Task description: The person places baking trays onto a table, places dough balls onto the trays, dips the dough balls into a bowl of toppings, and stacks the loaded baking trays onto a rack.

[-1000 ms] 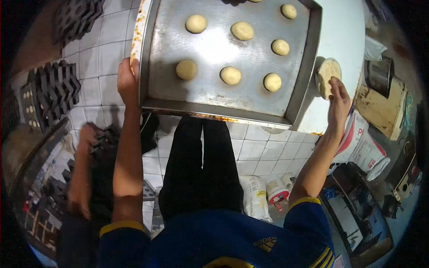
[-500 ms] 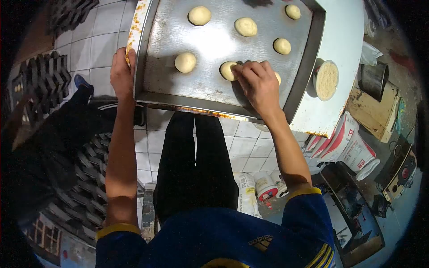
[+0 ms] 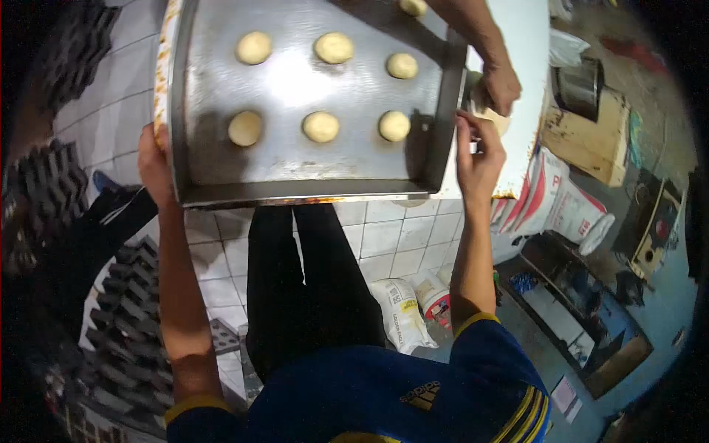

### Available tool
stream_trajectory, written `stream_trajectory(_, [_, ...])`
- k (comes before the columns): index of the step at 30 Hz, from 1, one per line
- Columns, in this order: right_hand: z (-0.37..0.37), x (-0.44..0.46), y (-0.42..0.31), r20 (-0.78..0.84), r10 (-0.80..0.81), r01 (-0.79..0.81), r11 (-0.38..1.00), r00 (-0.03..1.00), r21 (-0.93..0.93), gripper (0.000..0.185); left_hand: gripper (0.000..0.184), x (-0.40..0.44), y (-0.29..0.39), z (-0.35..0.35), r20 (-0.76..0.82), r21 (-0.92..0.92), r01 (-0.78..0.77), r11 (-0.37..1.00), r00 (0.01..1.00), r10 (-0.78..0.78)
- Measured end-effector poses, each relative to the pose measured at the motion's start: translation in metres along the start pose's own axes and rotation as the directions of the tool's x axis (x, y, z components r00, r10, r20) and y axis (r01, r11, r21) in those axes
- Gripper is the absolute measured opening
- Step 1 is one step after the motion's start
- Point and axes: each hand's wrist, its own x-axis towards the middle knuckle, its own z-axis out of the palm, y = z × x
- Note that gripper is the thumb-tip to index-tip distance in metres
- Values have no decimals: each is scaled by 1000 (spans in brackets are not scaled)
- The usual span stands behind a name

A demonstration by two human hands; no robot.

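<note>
A metal baking tray (image 3: 310,193) with several pale dough balls lies on the white table. My left hand (image 3: 156,168) is closed around the tray's left side, near the front corner. On the opposite side my right hand (image 3: 480,156) has its thumb and fingers bent against the right rim, and it holds no dough. Nearest to it in the tray is a round dough ball (image 3: 394,126). Just beyond my right hand, another person's hand (image 3: 499,88) reaches down over a bowl (image 3: 493,118), which is mostly hidden.
The white table (image 3: 517,159) extends right of the tray. Printed sacks (image 3: 554,203) and a cardboard box (image 3: 587,136) stand on the floor to the right. Stacked dark metal racks (image 3: 129,317) are at left, near another person's leg (image 3: 111,229). A white sack (image 3: 399,314) lies below.
My right hand has let go of a dough ball and moved right to the tray's rim. Another person's arm has come in from the top right. The tray appears further left and straighter in view.
</note>
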Motion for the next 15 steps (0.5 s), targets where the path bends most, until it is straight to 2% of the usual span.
stream_trajectory(1, [-13,-1,25,-92,41,-51,993,995,-104,17,39,0,-1,-1,-1,-8,0,1000,1000,0])
stream_trajectory(3, [-39,0,55,-32,82,-87,883,996,-462,19,38,-1,8,-3,-2,-19,-5,1000,1000,5])
stream_trajectory(6, [-46,8,82,-31,108,-107,822,994,-560,21,32,0,19,-7,-3,5,-19,1000,1000,19])
stream_trajectory(8, [-43,15,95,-3,110,-93,829,994,-552,21,32,-2,16,-4,-10,16,-32,999,999,32])
stream_trajectory(15, [-30,22,96,59,111,-49,778,992,-626,20,32,-3,17,-5,-25,39,-82,996,996,83])
